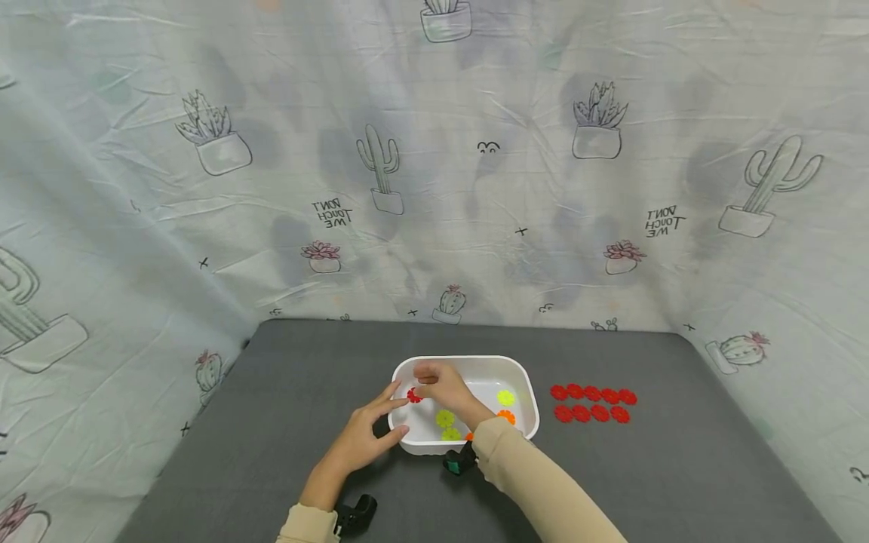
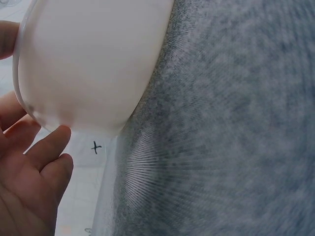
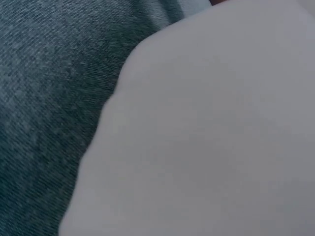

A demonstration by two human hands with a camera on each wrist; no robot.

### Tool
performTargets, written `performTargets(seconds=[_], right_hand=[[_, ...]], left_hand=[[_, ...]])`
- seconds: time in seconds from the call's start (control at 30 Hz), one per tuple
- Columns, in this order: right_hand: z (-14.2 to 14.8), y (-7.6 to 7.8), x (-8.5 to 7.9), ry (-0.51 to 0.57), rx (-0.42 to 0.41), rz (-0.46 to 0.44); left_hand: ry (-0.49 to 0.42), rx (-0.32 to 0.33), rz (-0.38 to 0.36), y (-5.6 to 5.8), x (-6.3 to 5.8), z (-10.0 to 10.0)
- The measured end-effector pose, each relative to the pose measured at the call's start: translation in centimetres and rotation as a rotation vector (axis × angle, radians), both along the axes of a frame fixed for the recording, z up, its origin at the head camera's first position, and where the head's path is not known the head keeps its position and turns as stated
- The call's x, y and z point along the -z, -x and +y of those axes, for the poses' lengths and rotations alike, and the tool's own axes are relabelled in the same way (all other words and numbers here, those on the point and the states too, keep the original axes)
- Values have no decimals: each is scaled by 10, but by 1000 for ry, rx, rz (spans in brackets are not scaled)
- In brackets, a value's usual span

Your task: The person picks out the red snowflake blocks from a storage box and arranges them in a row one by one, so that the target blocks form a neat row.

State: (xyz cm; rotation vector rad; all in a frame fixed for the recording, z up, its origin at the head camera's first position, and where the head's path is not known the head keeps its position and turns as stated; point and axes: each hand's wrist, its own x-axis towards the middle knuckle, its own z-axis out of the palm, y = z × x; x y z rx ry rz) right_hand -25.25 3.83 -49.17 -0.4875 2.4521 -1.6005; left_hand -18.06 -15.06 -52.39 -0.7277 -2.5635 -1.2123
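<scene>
A white plastic tray (image 1: 475,445) stands on the grey table. My left hand (image 1: 363,437) rests at its left end, fingers spread; in the left wrist view, fingertips of this hand (image 2: 32,177) touch the outer wall of the tray (image 2: 88,64). Over the tray's left part is my right hand (image 1: 444,388), its fingers loosely curved. A red flower-shaped disc (image 1: 413,395) lies by its thumb tip, partly covered. Several yellow-green discs (image 1: 445,419) and orange discs (image 1: 506,416) are in the tray. The tray wall (image 3: 197,128) fills most of the right wrist view, hiding the right fingers.
Two rows of red flower-shaped discs (image 1: 592,394) lie on the table (image 1: 652,467) to the right of the tray. Behind the table and at its sides hangs a pale curtain (image 1: 462,226) with cactus drawings.
</scene>
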Motion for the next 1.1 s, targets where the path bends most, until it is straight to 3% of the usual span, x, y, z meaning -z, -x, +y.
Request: performTargets(seconds=[0.3,0.6,1.1], right_hand=[[-3,3,9,-100,32,-17],[-5,6,17,-239,6,98],[-14,4,22,-315,12,187]], left_hand=[[10,11,25,3,3,-1],[5,12,62,7,2,0],[13,3,38,6,3,-3]])
